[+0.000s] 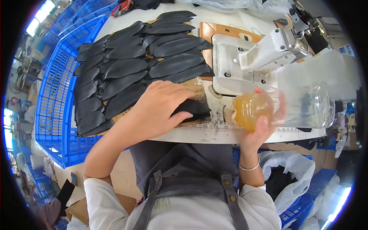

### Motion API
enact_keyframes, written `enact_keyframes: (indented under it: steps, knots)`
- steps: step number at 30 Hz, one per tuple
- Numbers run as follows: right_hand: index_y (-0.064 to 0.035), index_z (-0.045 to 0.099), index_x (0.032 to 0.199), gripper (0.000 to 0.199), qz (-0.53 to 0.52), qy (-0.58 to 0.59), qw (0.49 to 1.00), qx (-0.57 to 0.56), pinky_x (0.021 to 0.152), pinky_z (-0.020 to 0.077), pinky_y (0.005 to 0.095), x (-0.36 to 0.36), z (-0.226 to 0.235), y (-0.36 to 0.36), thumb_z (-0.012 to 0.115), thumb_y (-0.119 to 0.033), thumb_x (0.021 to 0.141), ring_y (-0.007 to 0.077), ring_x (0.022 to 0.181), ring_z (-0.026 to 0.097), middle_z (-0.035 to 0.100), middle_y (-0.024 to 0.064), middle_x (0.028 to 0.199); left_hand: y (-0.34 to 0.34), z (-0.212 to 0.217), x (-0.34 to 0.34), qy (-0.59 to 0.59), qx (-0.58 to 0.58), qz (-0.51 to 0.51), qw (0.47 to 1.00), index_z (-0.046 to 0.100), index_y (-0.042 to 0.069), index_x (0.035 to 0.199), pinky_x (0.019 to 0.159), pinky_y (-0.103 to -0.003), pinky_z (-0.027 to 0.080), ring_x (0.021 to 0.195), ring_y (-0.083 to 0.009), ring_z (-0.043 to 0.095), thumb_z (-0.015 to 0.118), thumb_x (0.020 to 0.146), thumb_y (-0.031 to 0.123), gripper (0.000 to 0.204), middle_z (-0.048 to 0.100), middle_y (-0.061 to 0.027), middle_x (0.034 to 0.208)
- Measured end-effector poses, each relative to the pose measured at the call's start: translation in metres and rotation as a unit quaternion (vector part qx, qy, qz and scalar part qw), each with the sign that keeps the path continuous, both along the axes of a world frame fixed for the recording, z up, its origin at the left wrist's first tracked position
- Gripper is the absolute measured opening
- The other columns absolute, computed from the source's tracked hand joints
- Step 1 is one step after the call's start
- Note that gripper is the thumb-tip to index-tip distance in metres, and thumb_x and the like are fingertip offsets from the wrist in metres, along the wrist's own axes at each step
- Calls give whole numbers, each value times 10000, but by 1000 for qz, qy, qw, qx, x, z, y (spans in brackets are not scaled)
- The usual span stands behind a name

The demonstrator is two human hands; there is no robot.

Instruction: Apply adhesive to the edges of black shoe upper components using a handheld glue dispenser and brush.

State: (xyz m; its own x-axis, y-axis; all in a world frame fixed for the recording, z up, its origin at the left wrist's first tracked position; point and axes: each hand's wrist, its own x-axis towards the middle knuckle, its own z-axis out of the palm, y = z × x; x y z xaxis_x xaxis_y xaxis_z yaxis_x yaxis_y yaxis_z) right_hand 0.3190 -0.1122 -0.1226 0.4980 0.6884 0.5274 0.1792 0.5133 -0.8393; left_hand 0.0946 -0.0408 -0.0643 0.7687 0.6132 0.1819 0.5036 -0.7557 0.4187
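Observation:
My left hand (pixel 165 103) rests at the near right corner of a board (pixel 200 89) covered with overlapping black leaf-shaped pieces (pixel 126 71). Its thumb and bent fingers close about one black piece (pixel 197 108); the fingertips are partly hidden. To the right, my right hand (pixel 264 122) grips an amber, translucent lump (pixel 249 109) over the table's front edge. Fingers wrap behind it and the thumb lies across its near side. Against that hand is a clear bottle-like container (pixel 306 107); whether it joins the lump I cannot tell.
Behind my right hand stands a white metal machine (pixel 264 53) on an orange-brown base (pixel 209 30). A ruler strip (pixel 214 127) runs along the front of the white table (pixel 184 137). A blue crate (pixel 53 103) stands at the left, a plastic-lined container (pixel 299 165) at the lower right.

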Motion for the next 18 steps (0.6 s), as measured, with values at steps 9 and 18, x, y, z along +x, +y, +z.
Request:
enact_keyframes:
  steps: [9, 18]
  knots:
    - [-77, 117, 1406, 977, 361, 221, 904, -59, 861, 468, 489, -35, 11, -15, 632, -515, 700, 351, 814, 602, 510, 194, 1016, -18, -18, 0, -175, -21, 70, 982, 557, 47, 725, 641, -354, 392, 694, -256, 506, 696, 696, 92, 149, 521, -69, 703]
    - [-80, 119, 1404, 947, 369, 172, 906, -114, 938, 406, 526, -43, 9, -9, 613, -512, 721, 325, 842, 598, 483, 178, 1050, -13, 7, -63, -369, -82, 287, 880, 611, 33, 757, 546, -186, 376, 615, -27, 483, 699, 762, 75, 98, 543, 24, 693]
